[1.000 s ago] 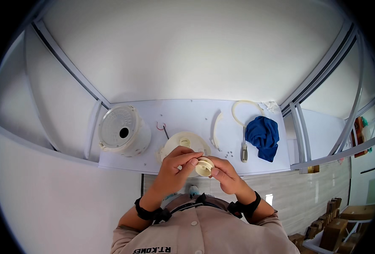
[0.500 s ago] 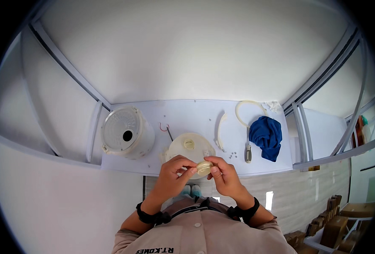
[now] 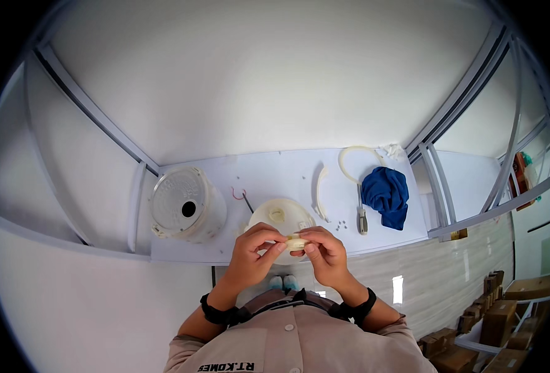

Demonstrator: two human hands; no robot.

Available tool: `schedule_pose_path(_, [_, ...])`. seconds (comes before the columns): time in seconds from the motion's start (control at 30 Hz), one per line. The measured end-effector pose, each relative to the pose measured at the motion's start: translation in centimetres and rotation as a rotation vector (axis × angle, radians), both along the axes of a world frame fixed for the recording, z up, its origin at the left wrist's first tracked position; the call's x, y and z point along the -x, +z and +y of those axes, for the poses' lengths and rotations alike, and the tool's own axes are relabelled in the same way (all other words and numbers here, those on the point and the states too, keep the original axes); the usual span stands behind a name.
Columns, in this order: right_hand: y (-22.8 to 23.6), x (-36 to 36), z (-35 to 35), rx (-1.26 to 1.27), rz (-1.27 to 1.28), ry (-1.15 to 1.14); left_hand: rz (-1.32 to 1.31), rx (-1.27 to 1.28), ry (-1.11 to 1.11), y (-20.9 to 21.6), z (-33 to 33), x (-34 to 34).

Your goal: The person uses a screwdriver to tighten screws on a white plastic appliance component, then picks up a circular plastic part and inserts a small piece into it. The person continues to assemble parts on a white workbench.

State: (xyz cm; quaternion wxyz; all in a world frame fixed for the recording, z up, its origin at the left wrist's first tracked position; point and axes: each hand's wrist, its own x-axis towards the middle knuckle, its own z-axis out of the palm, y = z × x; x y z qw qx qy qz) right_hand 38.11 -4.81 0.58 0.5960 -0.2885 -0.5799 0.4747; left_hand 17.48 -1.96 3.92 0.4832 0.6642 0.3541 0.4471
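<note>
A small round cream plastic part (image 3: 296, 245), like a cap, is held between my two hands at the near edge of the table. My left hand (image 3: 254, 253) pinches its left side with thumb and fingertips. The right side is gripped by my right hand (image 3: 328, 256), thumb in front and fingers behind. Just beyond lies a cream round plastic cover (image 3: 295, 215), with a round fitting (image 3: 277, 215) on it. My hands hide the near part of this cover.
At left stands a white tub (image 3: 216, 214) with a translucent lid and dark round hole. To the right lie a curved cream strip (image 3: 319, 193), a cream ring (image 3: 342, 163), a screwdriver (image 3: 362, 221), a blue cloth (image 3: 385, 193) and several small screws (image 3: 341, 226). A thin red piece (image 3: 235, 195) lies beyond the cover.
The cap-like part has been tilted, so its edge shows more than its flat face. Both hands still grip it. The whole view has shifted slightly.
</note>
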Motion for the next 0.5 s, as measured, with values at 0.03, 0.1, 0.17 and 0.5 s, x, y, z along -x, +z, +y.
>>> schedule_pose_path(0.03, [-0.1,0.1,0.0,0.004,0.006,0.014,0.0,-0.004,0.003,0.1,0.0,0.1])
schedule_pose_path(0.1, [-0.3,0.3,-0.1,0.018,0.013,0.044,-0.013,-0.015,-0.004,0.2,0.0,0.2])
schedule_pose_path(0.17, [-0.3,0.5,-0.2,0.014,0.005,0.049,-0.033,-0.03,-0.022,0.5,-0.1,0.2])
schedule_pose_path(0.5, [2.0,1.1,0.1,-0.177,-0.222,-0.042,0.122,-0.462,-0.011,0.5,-0.1,2.1])
